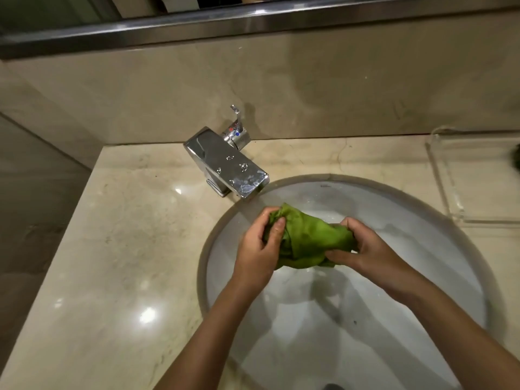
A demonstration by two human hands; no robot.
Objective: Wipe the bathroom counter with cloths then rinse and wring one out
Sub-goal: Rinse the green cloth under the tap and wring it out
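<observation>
Both hands are over the white sink bowl (408, 277) with a bunched-up green cloth (309, 237) stretched between them. The left hand (257, 257) has its fingers curled round the left end of the cloth, thumb pressed down onto the fabric. The right hand (365, 249) grips the other end, fingers wrapped over the top and thumb tucked along the underside. So the cloth is held up in the air above the basin, not lying in it, and it looks crumpled and kind of twisted in the middle.

Just beyond the left hand sits the chrome faucet (225, 161), a blocky square spout with its lip right at the sink's rim and a little lever with red and blue dots behind it. Can't really tell if water is running, the area under the spout is too washed out.

The beige marble counter (112, 249) spreads out to the left of the left hand and is shiny with light reflections. Off past the right hand, up on the counter, there's a clear acrylic tray (450, 192), well apart from the cloth. Something dark sits at the tray's far right edge but it's cut off by the frame.
</observation>
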